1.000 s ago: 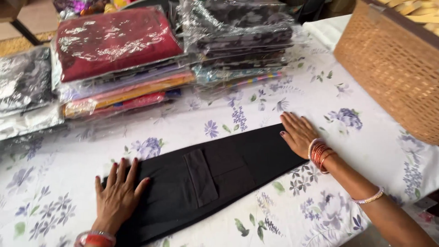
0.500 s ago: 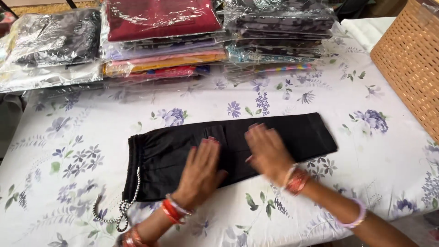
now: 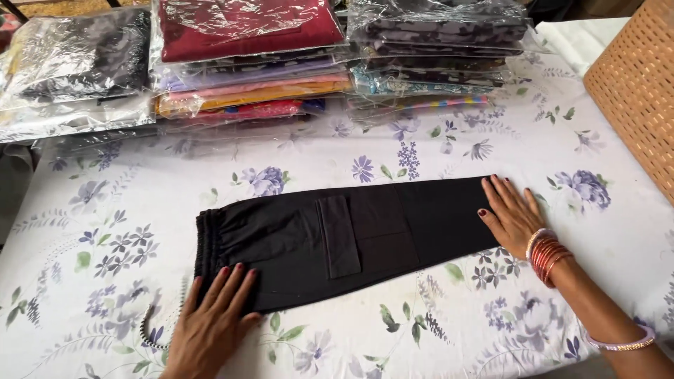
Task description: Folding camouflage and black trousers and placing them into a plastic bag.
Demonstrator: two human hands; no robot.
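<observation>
Table w/ a white cloth (image 3: 105, 210) printed w/ purple flowers. Shiny plastic packs of folded clothes (image 3: 246, 56) stacked at the back. My left hand (image 3: 214, 323) lies flat, fingers spread, on the waist end of soft black pants (image 3: 344, 235); these lie folded long, mid-table. My right hand (image 3: 512, 214), flat & open, presses the leg end. Woven basket (image 3: 635, 84) far right.

Table (image 3: 632, 231) under a flowered cloth.
Bore folded black trousers (image 3: 337, 238), stacked bagged clothes (image 3: 253, 63) and a wicker basket (image 3: 635, 91).
</observation>
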